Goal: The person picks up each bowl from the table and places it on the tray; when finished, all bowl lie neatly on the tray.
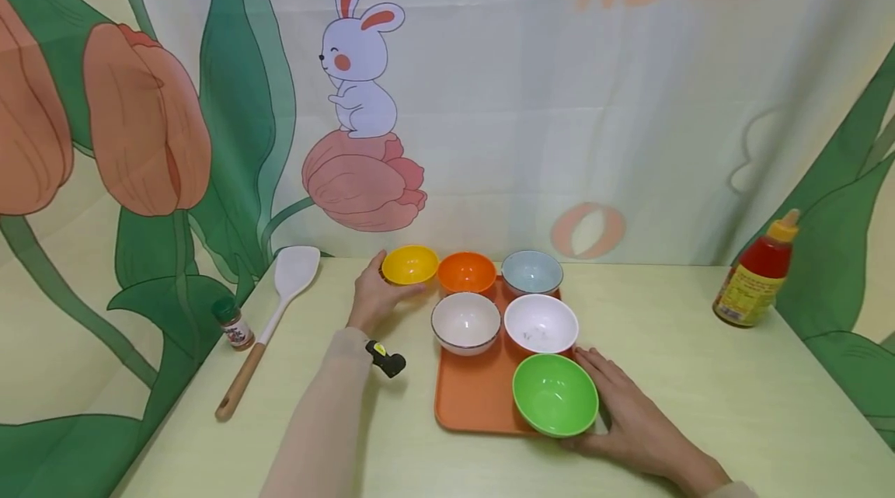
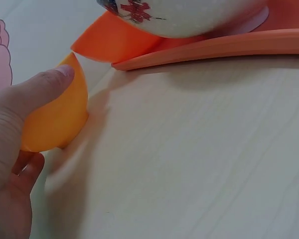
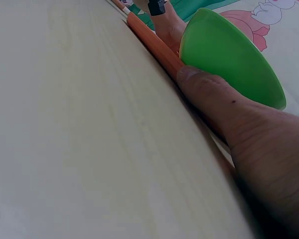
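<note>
My left hand (image 1: 377, 296) holds a small yellow bowl (image 1: 410, 265) beside the tray's far left corner; in the left wrist view the thumb lies along its wall, with fingers under it. At the near right corner of an orange tray (image 1: 468, 409), my right hand (image 1: 632, 420) grips the edge, its thumb along the front and fingers up the right side. A green bowl (image 1: 555, 397) sits within that hand's span, on the tray. Behind it are a white bowl (image 1: 541, 323), a cream patterned bowl (image 1: 465, 323), an orange bowl (image 1: 467, 273) and a light blue bowl (image 1: 532, 273).
A white spatula with a wooden handle (image 1: 241, 380) lies at the left, next to a small green-capped spice jar (image 1: 233, 324). A red sauce bottle (image 1: 755, 273) stands at the far right. A printed curtain (image 1: 489, 94) hangs along the table's back edge.
</note>
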The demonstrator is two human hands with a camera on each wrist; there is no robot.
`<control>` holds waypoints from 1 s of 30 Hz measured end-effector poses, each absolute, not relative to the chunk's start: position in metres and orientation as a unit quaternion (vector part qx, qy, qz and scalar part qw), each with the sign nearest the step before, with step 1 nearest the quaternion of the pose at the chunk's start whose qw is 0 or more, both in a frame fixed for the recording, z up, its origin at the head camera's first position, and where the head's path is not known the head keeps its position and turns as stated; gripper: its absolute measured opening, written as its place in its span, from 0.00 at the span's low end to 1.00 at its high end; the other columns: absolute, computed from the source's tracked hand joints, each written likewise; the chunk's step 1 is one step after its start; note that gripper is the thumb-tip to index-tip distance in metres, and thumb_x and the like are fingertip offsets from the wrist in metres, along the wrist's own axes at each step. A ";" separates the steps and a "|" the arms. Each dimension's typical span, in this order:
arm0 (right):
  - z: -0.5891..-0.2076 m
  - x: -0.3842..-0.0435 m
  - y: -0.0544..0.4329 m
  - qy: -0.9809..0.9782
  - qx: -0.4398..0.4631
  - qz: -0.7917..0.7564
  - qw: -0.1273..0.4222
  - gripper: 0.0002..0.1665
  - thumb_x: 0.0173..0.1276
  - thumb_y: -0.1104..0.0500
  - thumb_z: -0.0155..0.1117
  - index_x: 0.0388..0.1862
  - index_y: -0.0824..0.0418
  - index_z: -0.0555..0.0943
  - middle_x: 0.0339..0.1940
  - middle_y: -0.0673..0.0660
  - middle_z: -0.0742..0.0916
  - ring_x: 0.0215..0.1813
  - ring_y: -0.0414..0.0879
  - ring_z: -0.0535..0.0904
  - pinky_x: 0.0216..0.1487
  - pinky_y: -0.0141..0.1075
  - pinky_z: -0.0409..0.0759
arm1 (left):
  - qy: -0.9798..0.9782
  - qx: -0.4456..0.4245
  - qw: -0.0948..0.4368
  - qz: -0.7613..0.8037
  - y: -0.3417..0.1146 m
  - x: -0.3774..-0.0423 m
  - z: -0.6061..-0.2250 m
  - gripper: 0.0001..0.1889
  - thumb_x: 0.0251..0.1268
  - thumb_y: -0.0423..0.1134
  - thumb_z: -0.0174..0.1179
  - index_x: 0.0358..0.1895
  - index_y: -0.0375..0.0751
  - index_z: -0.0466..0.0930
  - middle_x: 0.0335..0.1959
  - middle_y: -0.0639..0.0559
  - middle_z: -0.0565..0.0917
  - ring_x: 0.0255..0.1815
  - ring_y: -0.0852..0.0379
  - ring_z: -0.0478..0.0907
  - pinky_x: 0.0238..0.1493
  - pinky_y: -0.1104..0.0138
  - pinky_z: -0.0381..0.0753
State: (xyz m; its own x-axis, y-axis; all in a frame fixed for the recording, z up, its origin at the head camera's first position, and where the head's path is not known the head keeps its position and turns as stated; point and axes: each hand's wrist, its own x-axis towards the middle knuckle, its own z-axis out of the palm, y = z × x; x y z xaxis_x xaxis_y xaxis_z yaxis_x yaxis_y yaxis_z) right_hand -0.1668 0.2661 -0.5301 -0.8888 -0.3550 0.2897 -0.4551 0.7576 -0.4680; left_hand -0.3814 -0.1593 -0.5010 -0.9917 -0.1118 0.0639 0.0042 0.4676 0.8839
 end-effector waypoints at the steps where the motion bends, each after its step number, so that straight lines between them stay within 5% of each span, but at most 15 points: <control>1: -0.530 -0.167 0.266 -0.933 0.215 0.272 0.091 0.80 0.51 0.18 0.83 0.91 0.59 0.62 0.89 0.61 0.69 0.89 0.68 0.61 0.81 0.73 0.69 | -0.852 0.033 0.060 -0.518 -0.160 -0.382 -0.501 0.61 0.62 0.49 0.86 0.91 0.41 0.53 0.90 0.40 0.63 0.88 0.39 0.62 0.90 0.43 0.62; 13: -0.525 -0.170 0.267 -0.930 0.220 0.275 0.104 0.78 0.52 0.21 0.85 0.91 0.59 0.64 0.89 0.62 0.70 0.88 0.69 0.63 0.79 0.74 0.71 | -0.805 0.023 0.107 -0.583 -0.170 -0.373 -0.487 0.58 0.61 0.47 0.87 0.90 0.44 0.58 0.87 0.42 0.68 0.85 0.41 0.67 0.87 0.48 0.70; 30: -0.527 -0.165 0.264 -0.934 0.213 0.271 0.092 0.79 0.50 0.19 0.84 0.89 0.61 0.65 0.89 0.61 0.70 0.88 0.68 0.63 0.80 0.72 0.71 | -0.771 -0.068 0.120 -0.622 -0.158 -0.274 -0.455 0.56 0.59 0.44 0.87 0.88 0.51 0.62 0.84 0.54 0.71 0.85 0.48 0.68 0.87 0.48 0.69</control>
